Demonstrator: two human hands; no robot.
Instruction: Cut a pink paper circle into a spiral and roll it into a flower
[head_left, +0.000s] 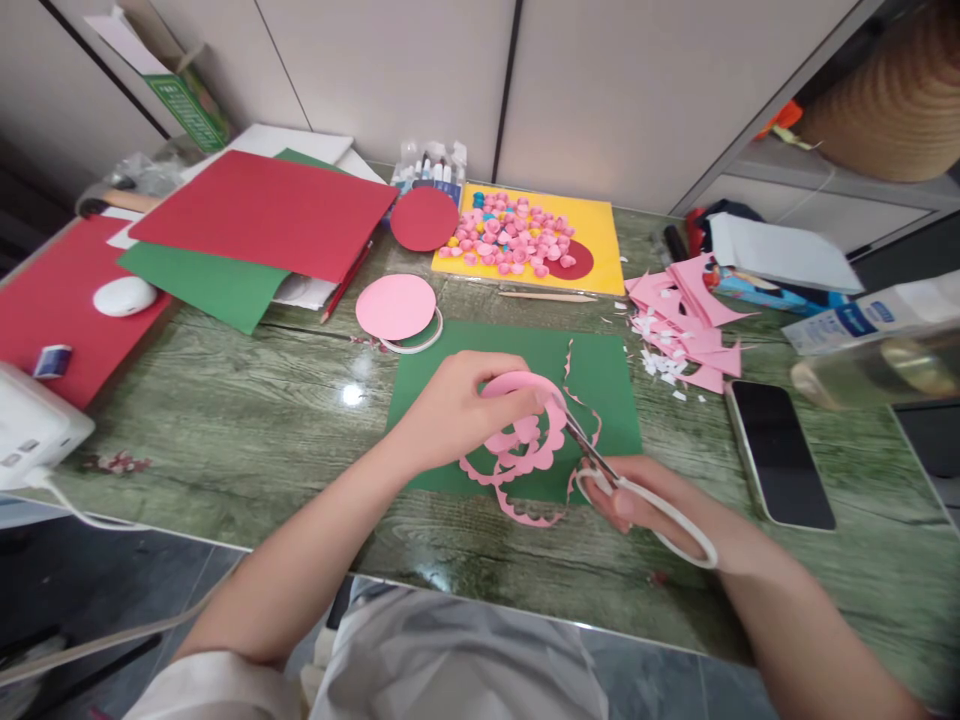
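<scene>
While the left hand (457, 405) is pinching the pink paper disc (525, 432) by its uncut rim and the right hand (645, 500) is clenching the scissors (600, 465), the light, floppy scalloped strip (517, 510) is drooping below that pinch, probably tearing easily.

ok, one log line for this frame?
left hand: holds pink paper spiral | right hand: grips scissors, blades at spiral edge | under: green sheet | nearby: phone, pink scraps
</scene>
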